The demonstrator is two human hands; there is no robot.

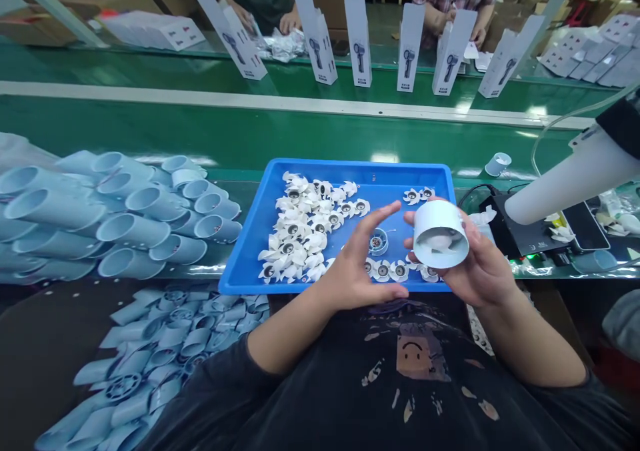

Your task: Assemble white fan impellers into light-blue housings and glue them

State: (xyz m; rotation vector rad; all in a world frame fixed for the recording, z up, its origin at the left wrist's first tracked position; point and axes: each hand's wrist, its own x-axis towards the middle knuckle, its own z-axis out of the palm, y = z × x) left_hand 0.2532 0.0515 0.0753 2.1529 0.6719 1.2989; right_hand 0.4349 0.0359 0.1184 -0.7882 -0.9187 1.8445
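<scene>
Held up over the right side of a blue tray [360, 171] is a pale blue fan housing [436, 221], a short round tube with a white fan blade inside. My right hand [483, 264] is wrapped around its right side and back. To its left, apart from the housing, my left hand [357, 264] has its thumb and fingers spread, with nothing in it. Many white fan blades [300, 231] are heaped in the tray's left half, and a few lie along its near and far right edges. A round pale blue part with a coil [379, 241] lies in the tray between my hands.
Pale blue tubes [133, 231] are stacked on the left; more lie in a heap [165, 351] below. At right are a black box [530, 227] and a thick white pipe [575, 171]. White printed cartons [360, 51] stand across the green belt [300, 127], near two people's hands.
</scene>
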